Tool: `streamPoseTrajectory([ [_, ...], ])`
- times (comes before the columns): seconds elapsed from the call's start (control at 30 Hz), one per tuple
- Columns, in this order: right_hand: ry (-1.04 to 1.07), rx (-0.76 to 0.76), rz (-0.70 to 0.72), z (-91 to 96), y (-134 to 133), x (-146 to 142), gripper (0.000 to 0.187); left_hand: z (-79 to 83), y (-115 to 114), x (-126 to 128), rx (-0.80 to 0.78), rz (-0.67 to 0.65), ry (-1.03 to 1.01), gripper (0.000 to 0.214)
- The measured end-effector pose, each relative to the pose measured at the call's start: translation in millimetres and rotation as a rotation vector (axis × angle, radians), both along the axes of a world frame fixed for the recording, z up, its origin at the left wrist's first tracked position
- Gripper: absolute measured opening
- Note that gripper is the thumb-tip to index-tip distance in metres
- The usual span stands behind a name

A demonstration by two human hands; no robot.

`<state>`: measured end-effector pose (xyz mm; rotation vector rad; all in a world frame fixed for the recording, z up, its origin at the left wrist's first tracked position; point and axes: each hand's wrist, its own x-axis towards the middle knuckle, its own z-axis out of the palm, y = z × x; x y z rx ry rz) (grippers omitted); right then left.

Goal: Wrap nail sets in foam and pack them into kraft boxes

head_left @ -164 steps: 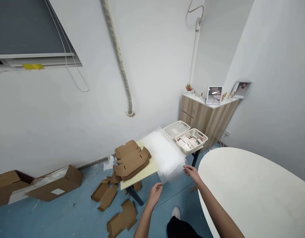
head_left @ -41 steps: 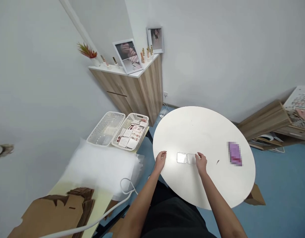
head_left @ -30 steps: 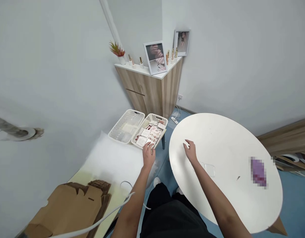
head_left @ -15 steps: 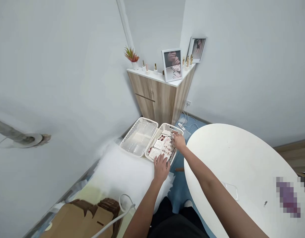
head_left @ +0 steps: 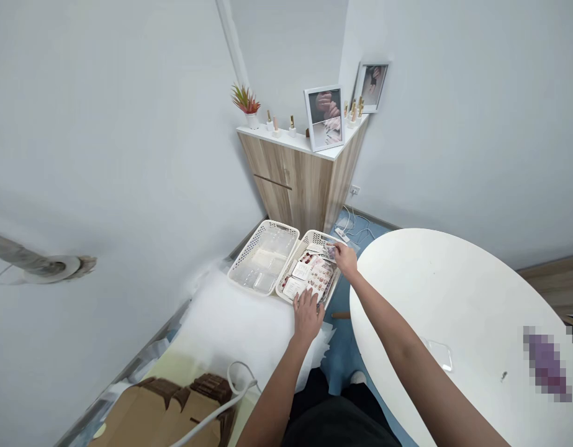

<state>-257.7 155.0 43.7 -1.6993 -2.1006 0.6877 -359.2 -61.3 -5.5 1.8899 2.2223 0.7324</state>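
Observation:
Two white plastic baskets stand side by side. The right basket [head_left: 280,287] is full of small printed sheets [head_left: 318,277] and white cards [head_left: 302,270]. My right hand [head_left: 346,259], at its far right rim, pinches the edge of a small patterned sheet [head_left: 331,251] held over the contents. My left hand [head_left: 308,313] rests at the near end of the same basket, fingers spread onto the near rim and the lowest sheets. Inside the left basket [head_left: 234,273] lie clear plastic cases [head_left: 270,248].
A round white table [head_left: 416,273] stands close on my right, bearing a clear case [head_left: 439,355]. White covering [head_left: 230,316] lies before the baskets, with folded cardboard [head_left: 146,410] and a white cable nearer me. Behind is a wooden cabinet [head_left: 305,180] with picture frames and small bottles.
My right hand has drawn slightly right towards the basket's rim, and the patterned sheet now shows in its fingers. My left hand stays at the near end. The view has shifted a little.

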Motion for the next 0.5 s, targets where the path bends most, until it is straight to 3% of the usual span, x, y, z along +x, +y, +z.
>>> streamPoseTrajectory([
  [0.13,0.467,-0.1,-0.093,2.4,-15,34,0.027,3.6,5,-4,-0.013,-0.008,-0.053,0.044],
  [0.27,0.782,-0.325,-0.111,4.2,-44,76,0.027,26.1,21,8,0.048,-0.132,-0.115,0.067],
  [0.4,0.904,-0.437,-0.129,11.3,-79,124,0.029,53.2,36,45,0.058,-0.325,-0.112,0.077],
  [0.5,0.917,-0.453,-0.137,14.8,-103,161,0.028,60.4,39,80,0.04,-0.44,-0.108,0.07],
])
